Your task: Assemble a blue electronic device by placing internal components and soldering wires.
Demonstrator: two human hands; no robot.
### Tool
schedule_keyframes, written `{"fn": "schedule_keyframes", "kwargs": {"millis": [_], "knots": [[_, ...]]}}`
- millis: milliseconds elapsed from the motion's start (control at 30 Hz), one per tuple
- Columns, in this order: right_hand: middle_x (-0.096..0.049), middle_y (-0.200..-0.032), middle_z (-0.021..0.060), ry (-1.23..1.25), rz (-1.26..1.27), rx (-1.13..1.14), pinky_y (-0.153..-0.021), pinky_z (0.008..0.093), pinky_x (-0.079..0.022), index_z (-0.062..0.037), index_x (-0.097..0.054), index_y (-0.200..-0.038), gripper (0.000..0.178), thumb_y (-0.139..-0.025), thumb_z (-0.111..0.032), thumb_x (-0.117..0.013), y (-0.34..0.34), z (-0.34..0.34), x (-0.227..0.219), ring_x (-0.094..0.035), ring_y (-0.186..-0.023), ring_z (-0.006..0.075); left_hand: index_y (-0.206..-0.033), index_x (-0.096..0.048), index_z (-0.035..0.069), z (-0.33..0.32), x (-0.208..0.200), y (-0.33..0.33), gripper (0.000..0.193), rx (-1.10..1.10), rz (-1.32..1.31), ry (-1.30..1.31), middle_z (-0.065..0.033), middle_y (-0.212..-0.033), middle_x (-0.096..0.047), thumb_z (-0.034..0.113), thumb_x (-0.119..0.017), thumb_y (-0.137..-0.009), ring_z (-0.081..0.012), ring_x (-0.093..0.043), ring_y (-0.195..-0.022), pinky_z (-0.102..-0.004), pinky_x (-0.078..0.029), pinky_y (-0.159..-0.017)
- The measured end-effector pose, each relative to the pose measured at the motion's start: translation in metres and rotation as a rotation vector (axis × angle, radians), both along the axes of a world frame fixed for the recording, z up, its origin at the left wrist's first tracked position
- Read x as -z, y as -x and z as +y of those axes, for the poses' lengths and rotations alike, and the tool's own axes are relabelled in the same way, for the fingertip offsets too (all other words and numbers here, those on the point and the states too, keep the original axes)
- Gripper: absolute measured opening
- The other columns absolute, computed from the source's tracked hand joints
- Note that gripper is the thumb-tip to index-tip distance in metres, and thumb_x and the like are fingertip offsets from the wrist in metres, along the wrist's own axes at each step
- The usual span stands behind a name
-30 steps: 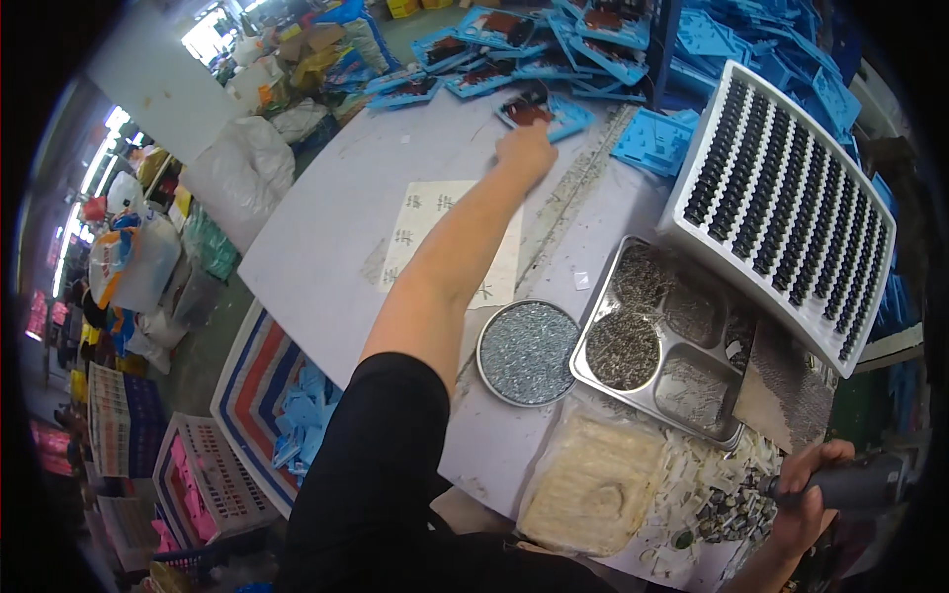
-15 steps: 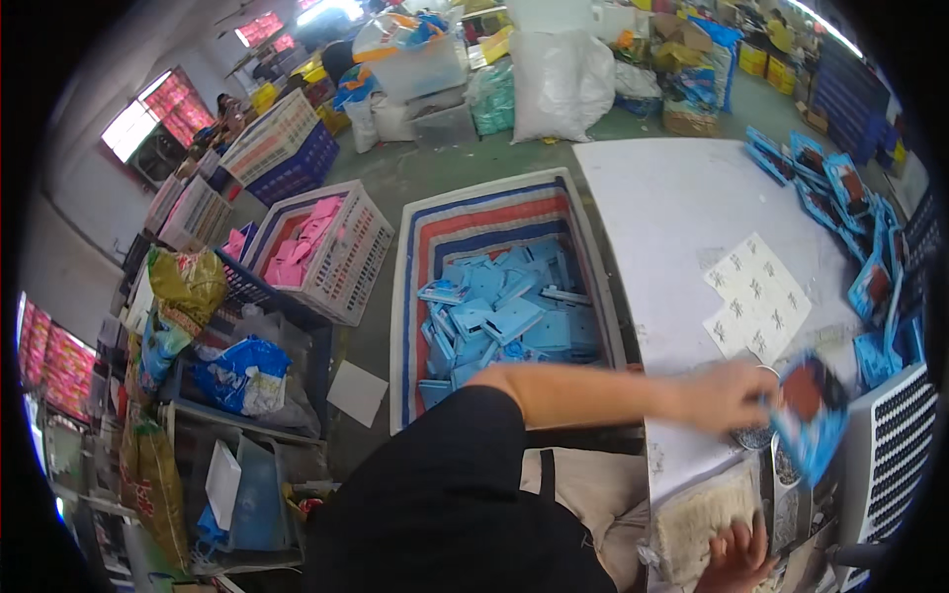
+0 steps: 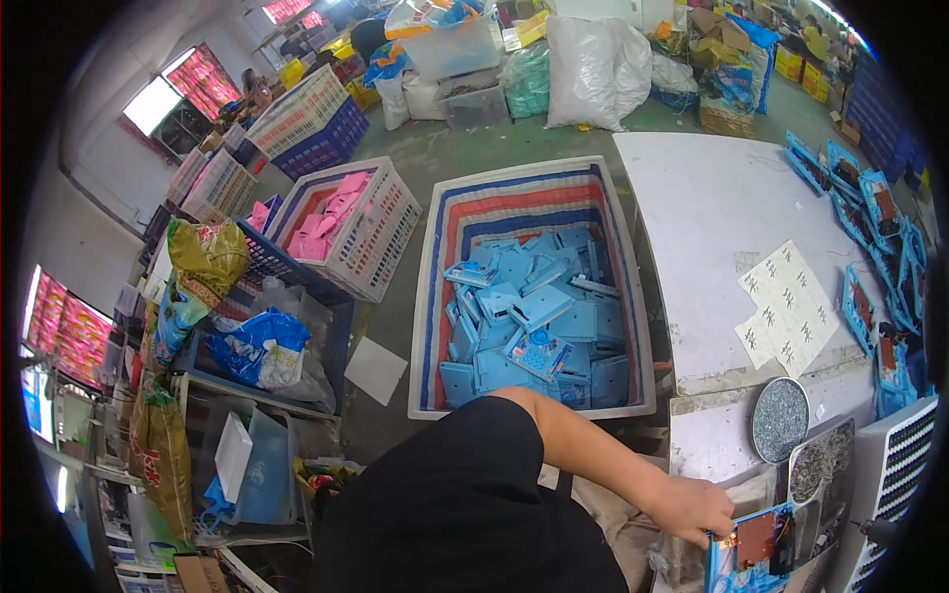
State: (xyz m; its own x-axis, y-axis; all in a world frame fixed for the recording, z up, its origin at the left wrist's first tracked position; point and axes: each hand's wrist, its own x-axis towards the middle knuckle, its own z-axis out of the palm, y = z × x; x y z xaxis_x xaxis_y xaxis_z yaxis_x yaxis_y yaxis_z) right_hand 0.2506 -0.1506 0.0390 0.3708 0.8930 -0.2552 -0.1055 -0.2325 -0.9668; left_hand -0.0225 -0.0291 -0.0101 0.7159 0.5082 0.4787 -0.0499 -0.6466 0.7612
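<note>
My left hand [image 3: 692, 509] reaches across to the lower right, its fingers closed on the left edge of a blue plastic casing [image 3: 756, 542]. A brown square part and thin wires show in the casing, which lies over the near end of the workbench. My right hand is out of view. Just beyond the casing stand a round dish [image 3: 779, 420] of tiny grey metal pieces and a second dish [image 3: 817, 469] of small metal parts. More blue casings [image 3: 875, 232] with brown parts are piled along the bench's right edge.
A large lined crate [image 3: 423, 296] of blue plastic pieces stands left of the white bench [image 3: 692, 217]. Marked paper sheets [image 3: 788, 306] lie on the bench. At the right are a white perforated box [image 3: 890, 484] and a dark pointed tool [image 3: 875, 531]. Pink pieces fill another crate [image 3: 386, 222].
My left hand has brought the blue casing nearer, down from beside the round dish. My right hand has left the view. The whole view has shifted slightly.
</note>
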Motion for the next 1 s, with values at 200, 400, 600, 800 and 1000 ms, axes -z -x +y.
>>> {"fn": "schedule_keyframes", "kwargs": {"millis": [200,400,600,800,1000], "knots": [[-0.057,-0.086,0.0071,0.057,-0.752,-0.189,-0.060,0.0304,-0.041,0.0009,-0.053,-0.144,0.056,-0.088,-0.002,-0.059,-0.034,-0.032,0.031,-0.047,-0.068,0.0152,-0.099,-0.064,0.007,-0.003,0.006,-0.005,0.025,0.066,0.251,-0.164,-0.0184,-0.095,-0.061,0.026,-0.072,-0.084,-0.0387,-0.065,-0.088,-0.0484,-0.053,-0.071],[-0.065,-0.128,0.0274,0.193,-1.088,-0.421,-0.095,0.0438,-0.052,0.0075,-0.060,-0.135,0.054,-0.102,-0.036,-0.059,0.017,0.001,0.002,-0.065,-0.111,0.0391,-0.096,-0.066,0.007,0.013,0.004,0.006,0.026,0.013,0.446,-0.258,-0.0152,-0.086,-0.063,0.027,-0.072,-0.081,-0.0366,-0.067,-0.083,-0.0462,-0.054,-0.067],[-0.067,-0.093,0.0102,-0.070,-0.823,-0.334,-0.062,0.0285,-0.046,0.0035,-0.063,-0.133,0.042,-0.091,-0.001,-0.062,-0.017,0.017,0.051,-0.055,-0.071,0.0144,-0.096,-0.068,0.005,0.014,0.017,0.005,0.020,0.103,0.414,-0.253,-0.0154,-0.095,-0.068,0.020,-0.066,-0.084,-0.0341,-0.069,-0.090,-0.0442,-0.057,-0.076],[-0.064,-0.080,0.0084,-0.095,-0.989,-0.290,-0.064,0.0353,-0.047,-0.0039,-0.073,-0.115,0.033,-0.084,-0.014,-0.073,-0.001,0.017,0.020,-0.057,-0.067,0.0218,-0.114,-0.069,0.009,0.031,-0.007,0.015,0.034,0.096,0.404,-0.167,-0.0098,-0.084,-0.061,0.019,-0.074,-0.082,-0.0310,-0.065,-0.078,-0.0425,-0.055,-0.068],[-0.059,-0.077,0.0109,-0.151,-1.114,-0.368,-0.064,0.0378,-0.050,-0.0103,-0.074,-0.114,0.034,-0.081,-0.015,-0.075,0.002,0.019,0.021,-0.059,-0.070,0.0254,-0.090,-0.065,0.010,0.025,-0.023,0.017,0.017,0.225,0.464,-0.119,-0.0079,-0.082,-0.059,0.023,-0.074,-0.085,-0.0299,-0.064,-0.076,-0.0421,-0.052,-0.065]]}}
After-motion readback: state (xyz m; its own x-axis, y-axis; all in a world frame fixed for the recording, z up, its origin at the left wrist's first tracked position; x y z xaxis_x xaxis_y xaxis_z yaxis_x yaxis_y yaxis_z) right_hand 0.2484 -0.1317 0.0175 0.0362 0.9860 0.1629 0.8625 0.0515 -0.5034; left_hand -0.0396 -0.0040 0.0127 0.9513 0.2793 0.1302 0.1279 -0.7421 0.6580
